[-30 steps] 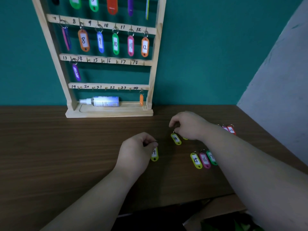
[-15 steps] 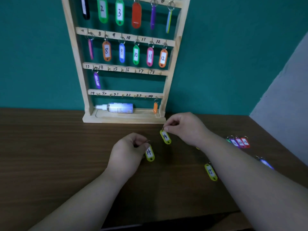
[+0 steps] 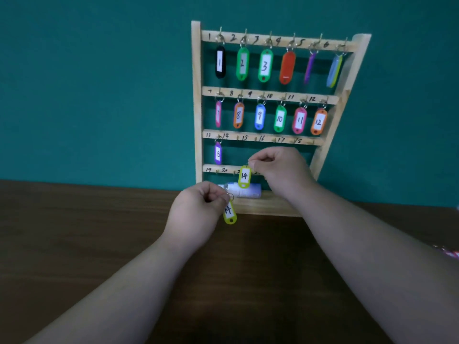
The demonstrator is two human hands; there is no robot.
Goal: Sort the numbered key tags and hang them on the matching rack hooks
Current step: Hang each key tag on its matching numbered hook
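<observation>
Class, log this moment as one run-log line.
left hand: pinches ring of lower yellow tag 14 | right hand: pinches ring of upper yellow tag 14, before rack | hook 14: bare

So the upper tag (image 3: pixel 244 176) hangs right under the fingertips of the right hand (image 3: pixel 280 170), in front of the rack (image 3: pixel 197 95) and its bottom rail. The lower tag (image 3: pixel 229 212) dangles under the fingers of the left hand (image 3: pixel 196 217), down and left of that. The bottle (image 3: pixel 249 191) lies on the rack's base, behind both hands.
</observation>
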